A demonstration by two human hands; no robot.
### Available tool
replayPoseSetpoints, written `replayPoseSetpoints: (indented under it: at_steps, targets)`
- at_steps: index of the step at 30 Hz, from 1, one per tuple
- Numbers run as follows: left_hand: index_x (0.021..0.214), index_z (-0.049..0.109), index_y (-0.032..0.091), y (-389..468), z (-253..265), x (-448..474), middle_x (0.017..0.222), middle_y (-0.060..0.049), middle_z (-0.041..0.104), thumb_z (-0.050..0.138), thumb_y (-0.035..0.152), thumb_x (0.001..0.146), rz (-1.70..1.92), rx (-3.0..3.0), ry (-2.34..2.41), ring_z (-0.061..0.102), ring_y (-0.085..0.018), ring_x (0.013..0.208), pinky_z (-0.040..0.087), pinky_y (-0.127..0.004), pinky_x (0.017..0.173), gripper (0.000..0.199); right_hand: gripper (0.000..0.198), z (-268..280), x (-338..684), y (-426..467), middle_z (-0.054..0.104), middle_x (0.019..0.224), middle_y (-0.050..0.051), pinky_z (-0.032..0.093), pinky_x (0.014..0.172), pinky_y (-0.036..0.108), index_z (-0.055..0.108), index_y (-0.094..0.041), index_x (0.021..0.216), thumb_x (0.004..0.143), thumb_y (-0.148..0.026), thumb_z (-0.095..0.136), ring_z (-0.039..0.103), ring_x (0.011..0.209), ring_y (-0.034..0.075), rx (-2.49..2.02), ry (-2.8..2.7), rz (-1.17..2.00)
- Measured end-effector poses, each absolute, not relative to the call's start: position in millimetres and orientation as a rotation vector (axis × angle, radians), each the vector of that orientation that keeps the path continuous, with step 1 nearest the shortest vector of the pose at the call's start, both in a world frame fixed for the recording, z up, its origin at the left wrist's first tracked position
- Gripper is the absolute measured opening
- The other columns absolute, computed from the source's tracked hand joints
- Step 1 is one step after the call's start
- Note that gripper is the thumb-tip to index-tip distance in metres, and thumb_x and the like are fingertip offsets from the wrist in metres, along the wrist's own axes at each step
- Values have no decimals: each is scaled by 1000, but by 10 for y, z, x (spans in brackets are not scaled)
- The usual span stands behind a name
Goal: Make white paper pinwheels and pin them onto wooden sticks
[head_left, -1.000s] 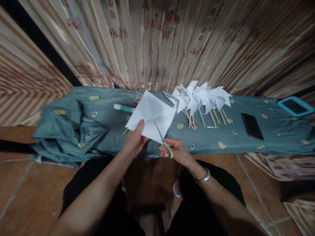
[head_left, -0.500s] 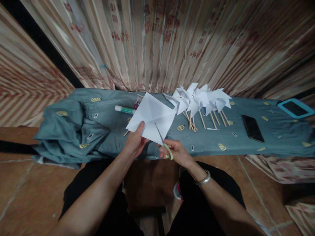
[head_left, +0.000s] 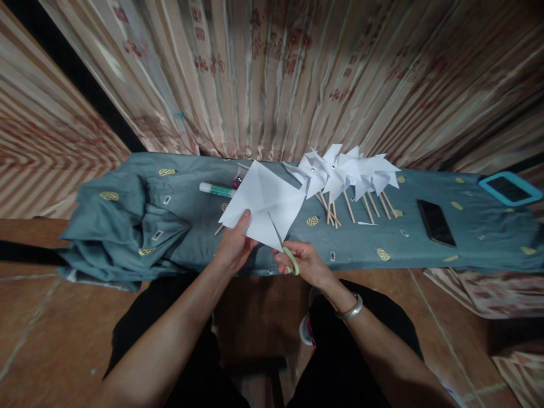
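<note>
White paper sheet [head_left: 276,190] is in your left hand [head_left: 233,246], pinched: thumb flat on top, fingers tucked underneath. Your right hand [head_left: 302,258] is closed around the green-handled scissors [head_left: 292,262], which sit at the sheet's near corner, nearest you. A dark line runs from that corner in towards the middle, stopping short of it; can't tell how much is blade and how much is open slit. Change over the last second: next to none. Your whole view has slid a touch, and hands, sheet and scissors have kept their places relative to each other. Read: you're mid-cut at this corner, no clear gain in cut length over that span, left grip steady. The sheet sits at the near side of the blue-green cloth [head_left: 361,241], covering one end of the glue stick [head_left: 215,189]; a wooden stick [head_left: 219,229] pokes out by its left corner. White paper pinwheels [head_left: 335,170] are bunched just right of it, sticks towards you, with a thin paper sliver [head_left: 367,223] just below them. Phone [head_left: 436,222] and blue-framed tablet [head_left: 510,188] are further right, well apart from your hands.
</note>
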State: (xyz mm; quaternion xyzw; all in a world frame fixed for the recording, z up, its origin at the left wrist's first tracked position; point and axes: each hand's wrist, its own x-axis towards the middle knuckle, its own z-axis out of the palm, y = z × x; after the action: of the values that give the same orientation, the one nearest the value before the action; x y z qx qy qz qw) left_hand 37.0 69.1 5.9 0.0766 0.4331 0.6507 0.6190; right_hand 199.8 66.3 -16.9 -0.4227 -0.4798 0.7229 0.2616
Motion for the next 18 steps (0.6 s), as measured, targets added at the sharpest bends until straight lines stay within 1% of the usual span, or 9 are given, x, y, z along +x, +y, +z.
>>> replayPoseSetpoints:
  at_steps: [4,9,14,16,18]
  targets:
    - [108,64,14,697,49,354,89,-6,74,56,14,89,1495,184,989,69,-14,73,58,-30,82,21,42,-187,1992,649,61,54,-4,39,44,19,62,-16,68,55,-48,85,50,45,6,-1134,-1339,1968]
    - [105,65,12,723,77,252,87,-5,74,59,11,86,1545,121,1010,68,-13,68,58,-27,80,20,47,-120,2076,590,65,63,-1,41,49,19,64,-15,82,66,-58,75,54,52,7,-1107,-1486,2047]
    - [106,65,11,736,76,96,79,-4,73,61,8,83,1584,145,1042,68,-13,63,60,-26,74,24,48,50,2397,594,66,66,0,43,53,19,65,-14,91,70,-56,74,56,55,8,-1098,-1674,2136]
    - [101,67,10,727,50,57,75,-4,72,61,7,82,1573,190,1071,67,-13,61,60,-24,70,21,52,133,2558,623,67,66,2,43,53,20,66,-13,93,68,-58,75,56,55,8,-1090,-1673,2084]
    - [95,68,10,709,23,39,75,-4,72,62,6,79,1556,235,1088,67,-12,60,59,-22,65,18,53,210,2695,661,68,66,3,42,51,21,66,-14,93,68,-59,74,55,53,9,-1100,-1603,1913]
